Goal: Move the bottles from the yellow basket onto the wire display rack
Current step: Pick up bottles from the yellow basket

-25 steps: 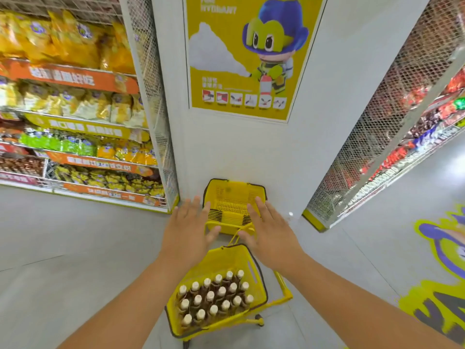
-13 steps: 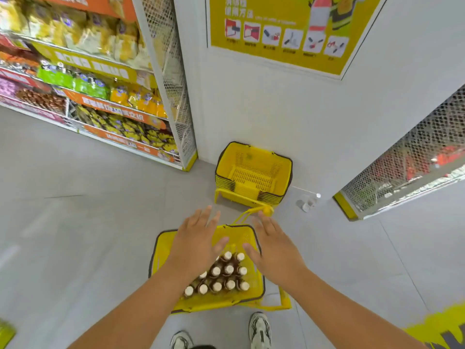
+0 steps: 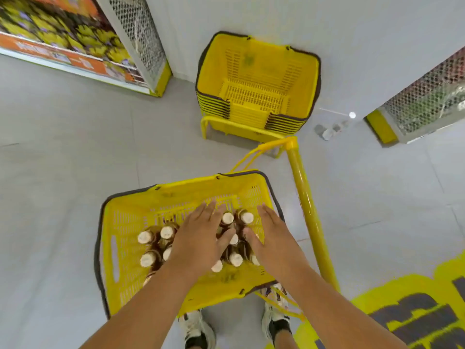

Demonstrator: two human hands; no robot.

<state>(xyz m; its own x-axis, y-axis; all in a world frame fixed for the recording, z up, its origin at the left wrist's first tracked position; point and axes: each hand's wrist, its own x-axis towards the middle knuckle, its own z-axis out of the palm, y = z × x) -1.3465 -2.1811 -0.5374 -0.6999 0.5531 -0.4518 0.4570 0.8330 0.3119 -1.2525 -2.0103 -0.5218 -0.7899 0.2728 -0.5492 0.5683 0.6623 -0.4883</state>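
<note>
A yellow basket [image 3: 130, 222] on a wheeled frame stands at my feet, holding several brown bottles with white caps [image 3: 227, 217]. My left hand [image 3: 198, 240] hovers flat over the middle bottles, fingers straight. My right hand [image 3: 270, 235] reaches in beside it, fingers spread above the right-hand bottles. Neither hand grips anything. Some bottles are hidden beneath my hands. The wire display rack is not identifiable in view.
A stack of empty yellow baskets [image 3: 256, 79] stands against the white wall ahead. The cart's yellow handle pole [image 3: 309, 212] rises at the right. Mesh-sided shelving [image 3: 136, 31] stands at the far left and mesh panel [image 3: 427, 96] at the far right. My shoes [image 3: 196, 328] are below.
My view has tilted further down and closer to the basket. Both hands have dropped lower, from above the basket's far rim to just over the bottle caps.
</note>
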